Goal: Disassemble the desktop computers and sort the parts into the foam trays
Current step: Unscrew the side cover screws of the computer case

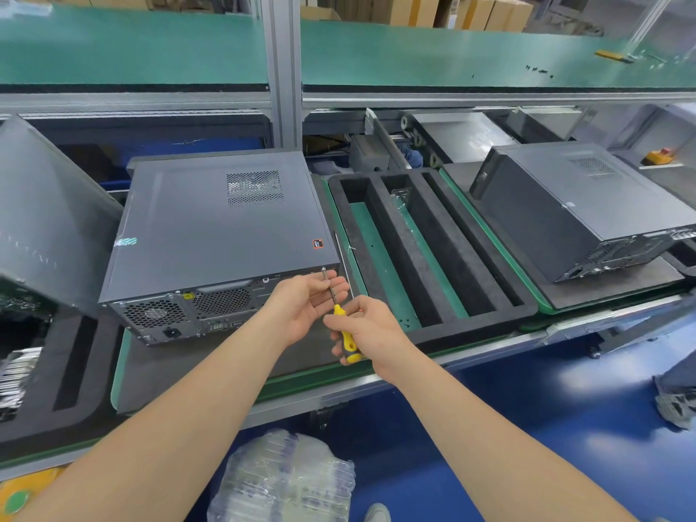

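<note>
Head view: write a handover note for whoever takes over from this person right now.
Hands: the right hand grips the screwdriver by its handle. The left hand, open, steadies the shaft.
Things: the tip is at the rear corner screw of the near computer. The foam tray lies to its right, with a second computer beyond.
Done: nothing visibly removed; both covers are on.
Left: screws, covers, parts, sorting.

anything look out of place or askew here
Small dark bits, probably screws, lie scattered loose on the upper green shelf at right, and the grey case at far left leans tilted while the other two computers lie flat. Nothing looks damaged.
</note>
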`<state>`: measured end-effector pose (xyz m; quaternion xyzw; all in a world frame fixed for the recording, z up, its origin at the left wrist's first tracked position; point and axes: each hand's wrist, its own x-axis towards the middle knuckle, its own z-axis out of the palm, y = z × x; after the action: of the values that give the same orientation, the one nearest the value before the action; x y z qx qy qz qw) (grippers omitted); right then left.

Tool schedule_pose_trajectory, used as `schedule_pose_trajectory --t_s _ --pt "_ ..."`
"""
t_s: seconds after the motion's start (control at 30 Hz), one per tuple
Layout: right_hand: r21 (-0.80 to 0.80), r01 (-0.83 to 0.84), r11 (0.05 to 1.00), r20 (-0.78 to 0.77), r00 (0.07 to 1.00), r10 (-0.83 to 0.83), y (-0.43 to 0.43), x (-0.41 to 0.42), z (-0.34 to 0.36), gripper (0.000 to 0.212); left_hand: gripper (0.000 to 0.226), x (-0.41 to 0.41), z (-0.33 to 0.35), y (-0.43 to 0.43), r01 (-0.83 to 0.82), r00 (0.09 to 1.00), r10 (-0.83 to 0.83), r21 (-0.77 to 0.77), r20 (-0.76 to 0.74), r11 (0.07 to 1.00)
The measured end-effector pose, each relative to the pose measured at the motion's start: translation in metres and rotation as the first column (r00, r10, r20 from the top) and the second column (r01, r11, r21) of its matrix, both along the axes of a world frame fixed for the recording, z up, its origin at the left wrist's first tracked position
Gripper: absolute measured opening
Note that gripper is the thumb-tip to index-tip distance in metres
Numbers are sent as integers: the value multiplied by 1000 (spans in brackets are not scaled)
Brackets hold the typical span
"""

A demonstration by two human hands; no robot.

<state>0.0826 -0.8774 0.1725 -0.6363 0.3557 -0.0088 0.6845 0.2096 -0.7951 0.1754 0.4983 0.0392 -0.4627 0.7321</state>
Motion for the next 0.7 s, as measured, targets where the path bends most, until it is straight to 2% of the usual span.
schedule_pose_trajectory --t_s 0.07,0.17,0.27,0.33,0.4,0.47,0.53,0.6,0.7 --pt "-151 37 988 -62 997 -47 2 5 -1 27 28 0 1 0 -17 1000 17 21 -10 1000" --pt "-391 65 918 -130 984 -125 6 11 -1 26 17 -2 0 -3 -38 999 38 45 -13 998" --pt "-483 21 876 -175 977 -120 9 16 -5 25 16 -4 -2 -7 -62 998 60 78 27 995" --pt "-343 18 939 -167 983 -80 10 18 -6 27 20 -4 -4 -10 -88 996 87 77 18 993" --pt "-9 23 1000 -125 992 -24 7 15 -4 31 24 -3 -3 -11 -103 995 104 66 -1 992" --pt "339 -22 940 -56 998 43 2 7 0 33 23 -2 -4 -10 -90 996 91 64 -10 994" --pt "529 -88 844 30 996 85 -3 0 1 37 22 -2 -4 -8 -61 998 62 69 -22 996" --pt "574 -127 809 97 992 87 -5 -5 1 36 23 -2 -3 -6 -46 998 49 47 -50 998" --pt "453 -128 882 127 989 78 -4 -5 0 33 23 -1 -2 -5 -69 988 66 -19 -137 997"
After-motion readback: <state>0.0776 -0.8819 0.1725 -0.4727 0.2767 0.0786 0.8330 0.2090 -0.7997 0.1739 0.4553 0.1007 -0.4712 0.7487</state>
